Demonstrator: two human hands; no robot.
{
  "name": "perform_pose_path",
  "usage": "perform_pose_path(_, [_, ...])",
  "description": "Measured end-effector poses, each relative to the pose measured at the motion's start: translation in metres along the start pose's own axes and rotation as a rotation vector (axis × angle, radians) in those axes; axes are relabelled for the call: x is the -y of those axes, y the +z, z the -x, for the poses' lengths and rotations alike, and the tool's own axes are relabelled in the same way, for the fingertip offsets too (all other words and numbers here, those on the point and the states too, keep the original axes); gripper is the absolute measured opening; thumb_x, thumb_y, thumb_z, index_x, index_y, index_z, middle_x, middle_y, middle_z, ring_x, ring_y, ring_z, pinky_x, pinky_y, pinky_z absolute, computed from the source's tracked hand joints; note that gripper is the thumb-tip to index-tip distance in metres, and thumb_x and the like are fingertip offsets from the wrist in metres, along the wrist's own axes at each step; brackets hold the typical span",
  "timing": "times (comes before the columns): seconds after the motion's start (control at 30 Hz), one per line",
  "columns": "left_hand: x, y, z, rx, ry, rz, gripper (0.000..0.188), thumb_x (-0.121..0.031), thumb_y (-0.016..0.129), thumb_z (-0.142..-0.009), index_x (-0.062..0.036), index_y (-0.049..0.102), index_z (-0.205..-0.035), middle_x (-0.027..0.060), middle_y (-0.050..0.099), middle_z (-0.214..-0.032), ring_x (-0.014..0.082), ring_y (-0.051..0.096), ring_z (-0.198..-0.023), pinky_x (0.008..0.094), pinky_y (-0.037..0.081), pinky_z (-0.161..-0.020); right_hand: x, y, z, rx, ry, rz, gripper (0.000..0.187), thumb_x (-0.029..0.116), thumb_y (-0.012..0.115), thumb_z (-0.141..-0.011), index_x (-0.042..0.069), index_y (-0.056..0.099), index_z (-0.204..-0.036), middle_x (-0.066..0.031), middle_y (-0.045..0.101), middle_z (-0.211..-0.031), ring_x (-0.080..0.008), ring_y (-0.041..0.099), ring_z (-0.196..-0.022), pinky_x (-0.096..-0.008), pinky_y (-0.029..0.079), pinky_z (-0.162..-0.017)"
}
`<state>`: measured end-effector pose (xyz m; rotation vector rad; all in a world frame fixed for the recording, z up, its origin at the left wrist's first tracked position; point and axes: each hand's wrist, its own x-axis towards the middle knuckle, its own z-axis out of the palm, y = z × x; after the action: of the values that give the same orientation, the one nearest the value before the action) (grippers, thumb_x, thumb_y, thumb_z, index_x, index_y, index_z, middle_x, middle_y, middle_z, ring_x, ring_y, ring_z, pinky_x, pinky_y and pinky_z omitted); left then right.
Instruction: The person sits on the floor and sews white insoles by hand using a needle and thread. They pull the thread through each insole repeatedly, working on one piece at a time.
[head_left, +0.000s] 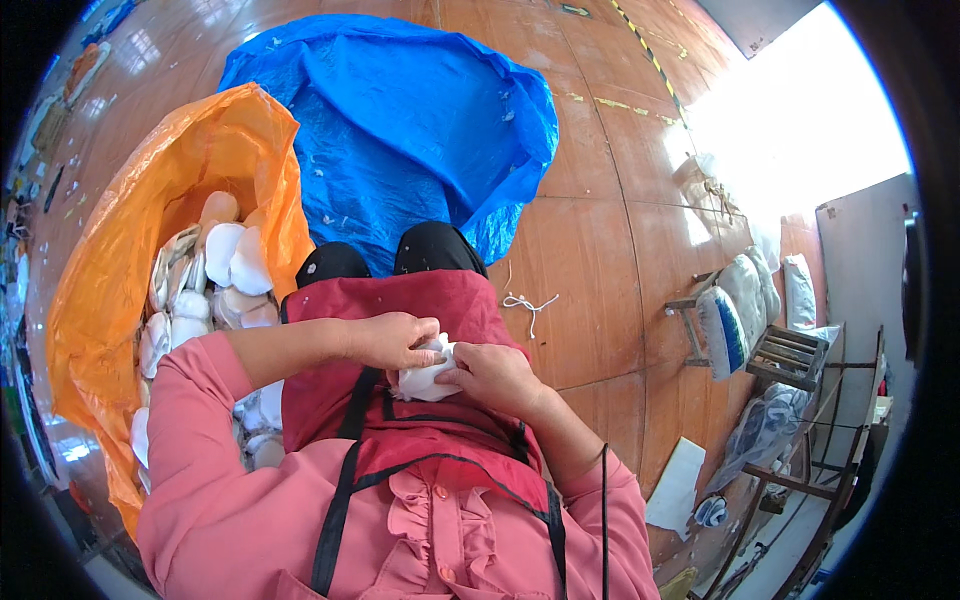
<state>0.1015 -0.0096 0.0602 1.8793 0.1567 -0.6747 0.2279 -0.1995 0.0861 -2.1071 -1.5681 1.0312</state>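
Note:
Over my lap, a soft white cup-shaped pad (428,382) is held between both hands. My left hand (392,340) grips its upper left side with bent fingers. From the other side my right hand (492,374) pinches it, thumb on top; the fingers beneath are partly hidden. A dark red apron (330,310) lies under the pad. To my left, an orange plastic bag (110,260) gapes wide, filled with several white and beige rounded pads (238,258) like the one I hold.
A blue plastic sheet or bag (390,120) spreads on the tiled floor in front of my knees. White string (530,304) lies right of my lap. Farther right are a wooden stool (785,355), stuffed sacks (740,300), a white sheet (676,485) and a metal rack (800,487).

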Motion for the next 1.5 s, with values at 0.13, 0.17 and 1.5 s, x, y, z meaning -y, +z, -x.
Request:
perform_pose_path(0.13, [-0.003, 0.004, 0.000, -0.002, -0.003, 0.023, 0.036, -0.036, 0.057, -0.097, -0.0005, 0.055, -0.105, 0.0167, 0.065, -0.084, 0.0258, 0.069, -0.075, 0.0392, 0.054, -0.063, -0.009, 0.004, -0.003, 0.042, -0.030, -0.008, 0.034, 0.041, 0.060, -0.091, 0.007, 0.066, -0.091, -0.0170, 0.069, -0.086, -0.0364, 0.067, -0.081, -0.0460, 0.051, -0.071])
perform_pose_path(0.17, [-0.002, 0.005, 0.000, -0.006, 0.007, -0.004, 0.036, -0.036, 0.057, -0.097, -0.0007, 0.056, -0.105, 0.0162, 0.065, -0.083, 0.0251, 0.069, -0.074, 0.0392, 0.054, -0.063, -0.007, 0.003, -0.002, 0.030, -0.022, -0.031, 0.032, 0.039, 0.063, -0.089, 0.007, 0.065, -0.089, -0.0175, 0.068, -0.085, -0.0369, 0.066, -0.080, -0.0459, 0.051, -0.070])
perform_pose_path(1.5, [-0.025, 0.023, 0.003, -0.852, 0.224, -0.436, 0.028, -0.024, 0.058, -0.088, -0.0047, 0.060, -0.069, 0.0195, 0.060, -0.062, 0.0394, 0.060, -0.056, 0.0501, 0.046, -0.054, -0.024, 0.018, -0.002, -0.533, 0.017, -0.721, 0.014, 0.008, 0.071, -0.089, 0.003, 0.059, -0.094, -0.0004, 0.061, -0.087, -0.0067, 0.057, -0.075, -0.0239, 0.049, -0.068])
